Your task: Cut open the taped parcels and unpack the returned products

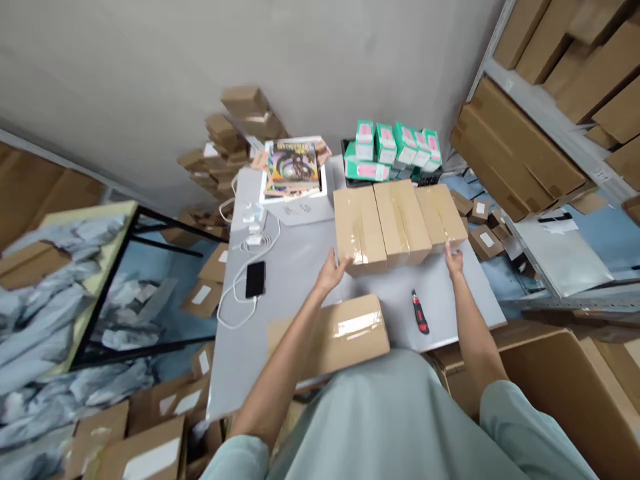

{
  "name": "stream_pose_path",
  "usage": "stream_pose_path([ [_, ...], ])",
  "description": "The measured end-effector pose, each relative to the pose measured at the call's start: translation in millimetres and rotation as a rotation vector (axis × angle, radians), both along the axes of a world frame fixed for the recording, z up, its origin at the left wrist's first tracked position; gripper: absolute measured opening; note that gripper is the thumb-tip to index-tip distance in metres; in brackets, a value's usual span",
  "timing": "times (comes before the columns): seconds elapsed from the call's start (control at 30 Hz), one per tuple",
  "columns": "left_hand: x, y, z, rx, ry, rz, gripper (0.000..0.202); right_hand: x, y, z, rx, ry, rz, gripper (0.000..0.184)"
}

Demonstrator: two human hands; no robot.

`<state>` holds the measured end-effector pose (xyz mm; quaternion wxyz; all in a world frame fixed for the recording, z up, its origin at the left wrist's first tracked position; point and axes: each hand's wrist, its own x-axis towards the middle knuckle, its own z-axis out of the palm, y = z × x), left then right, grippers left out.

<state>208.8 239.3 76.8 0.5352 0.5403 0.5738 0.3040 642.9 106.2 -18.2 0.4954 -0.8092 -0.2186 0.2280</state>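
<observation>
Three taped cardboard boxes [400,223] lie side by side on the grey table [295,267]. My left hand [331,270] rests against the near left corner of the left box, its fingers curled on the edge. On the other side, my right hand [454,259] touches the near corner of the right box, fingers bent against it. A fourth taped box [333,340] lies close to me at the table's front edge, under my left forearm. Between my arms lies a red and black utility knife [419,312].
A black phone [255,279] on a white cable, chargers, a tray of colourful booklets [294,167] and green-and-white small boxes [395,150] sit at the table's far side. Shelves of cartons stand at right; an open carton [565,373] and loose boxes cover the floor.
</observation>
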Motion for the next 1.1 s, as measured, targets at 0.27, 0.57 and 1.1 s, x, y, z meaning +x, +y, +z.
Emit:
stream_pose_path([
  [0.27,-180.6,-151.0,0.7,0.290,0.352,0.061,0.100,-150.9,-162.6,-67.6,-0.512,-0.070,0.208,0.066],
  [0.57,-208.0,-211.3,-13.2,0.149,0.255,0.038,0.123,-156.4,-155.0,-46.6,-0.583,-0.141,0.319,0.037],
  [1.1,-232.1,-211.4,-29.2,-0.028,-0.484,0.093,0.104,-245.0,-126.4,162.2,-0.351,-0.435,0.603,0.057],
])
